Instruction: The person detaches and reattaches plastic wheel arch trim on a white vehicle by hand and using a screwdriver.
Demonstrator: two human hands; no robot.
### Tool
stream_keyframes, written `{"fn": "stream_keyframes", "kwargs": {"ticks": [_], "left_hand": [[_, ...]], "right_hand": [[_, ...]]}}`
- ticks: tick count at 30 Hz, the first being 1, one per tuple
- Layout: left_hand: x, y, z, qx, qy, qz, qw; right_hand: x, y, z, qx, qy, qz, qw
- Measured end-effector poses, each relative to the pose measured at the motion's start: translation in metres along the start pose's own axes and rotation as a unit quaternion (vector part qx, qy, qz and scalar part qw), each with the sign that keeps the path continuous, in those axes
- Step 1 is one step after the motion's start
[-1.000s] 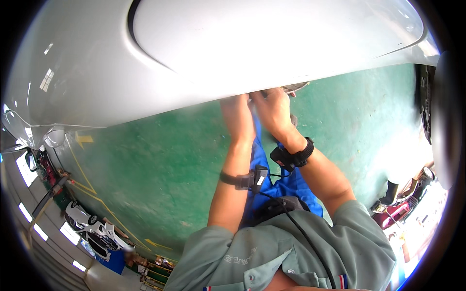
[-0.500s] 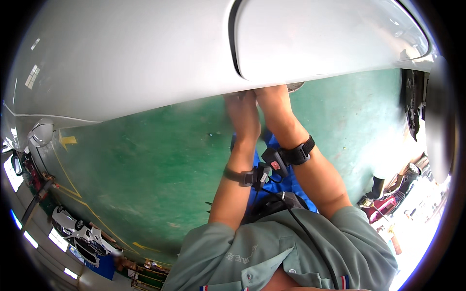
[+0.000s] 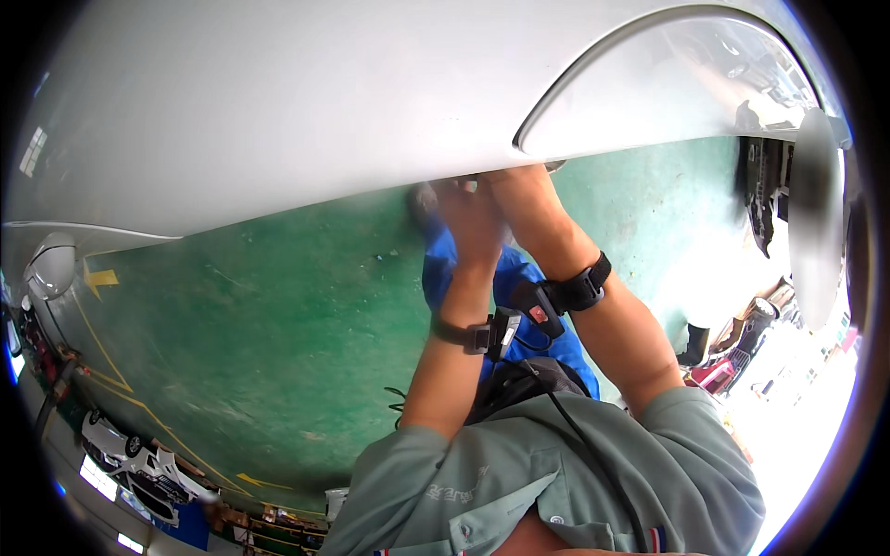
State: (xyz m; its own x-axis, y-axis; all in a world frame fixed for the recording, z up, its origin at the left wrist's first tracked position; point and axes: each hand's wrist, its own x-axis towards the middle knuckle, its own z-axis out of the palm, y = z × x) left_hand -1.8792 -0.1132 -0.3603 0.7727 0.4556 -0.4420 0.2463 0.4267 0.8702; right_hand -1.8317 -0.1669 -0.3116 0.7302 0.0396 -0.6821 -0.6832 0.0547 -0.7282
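A large white car body panel fills the upper part of the head view, and a dark curved seam runs across its right side. Side by side, my hands reach to the panel's lower edge. My left hand is blurred, its back toward me; its fingertips are lost at the edge, close to a small pale spot I cannot make out. My right hand goes under the edge right beside it, with its fingers hidden behind the panel. Whatever either hand touches there is out of sight.
Below the panel lies a green floor with yellow lines. A shoe and blue trouser legs show beneath my arms. Far left are a rounded mirror-like part and a white car. Assorted parts lie at right.
The panel's curved seam has shifted right in view and shows as a wider arc. My left hand has come slightly lower, showing more of its back. A shoe has come into sight beside it.
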Motion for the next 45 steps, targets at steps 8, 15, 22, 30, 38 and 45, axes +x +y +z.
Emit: {"fn": "stream_keyframes", "kwargs": {"ticks": [8,15,22,30,38,45], "left_hand": [[-0.003,0.006,0.007,-0.01,-0.011,-0.013,1.0],[-0.001,0.0,0.006,-0.023,-0.024,0.019,0.999],[0.002,-0.004,0.003,-0.029,-0.033,0.003,0.999],[-0.001,-0.003,0.003,-0.035,-0.022,0.001,0.999],[0.001,-0.003,0.003,0.005,-0.023,0.009,1.0],[-0.001,0.006,0.009,-0.016,-0.026,0.007,1.0]], "right_hand": [[0.002,-0.01,0.005,0.065,0.037,-0.006,0.997],[0.002,-0.013,0.001,0.019,-0.037,-0.002,0.999],[0.001,-0.019,0.001,0.023,-0.06,-0.011,0.998],[-0.001,-0.024,0.003,0.008,-0.064,0.003,0.998],[-0.001,-0.026,0.004,0.004,-0.056,0.017,0.998],[-0.003,-0.027,0.005,0.006,-0.042,0.027,0.999]]}}
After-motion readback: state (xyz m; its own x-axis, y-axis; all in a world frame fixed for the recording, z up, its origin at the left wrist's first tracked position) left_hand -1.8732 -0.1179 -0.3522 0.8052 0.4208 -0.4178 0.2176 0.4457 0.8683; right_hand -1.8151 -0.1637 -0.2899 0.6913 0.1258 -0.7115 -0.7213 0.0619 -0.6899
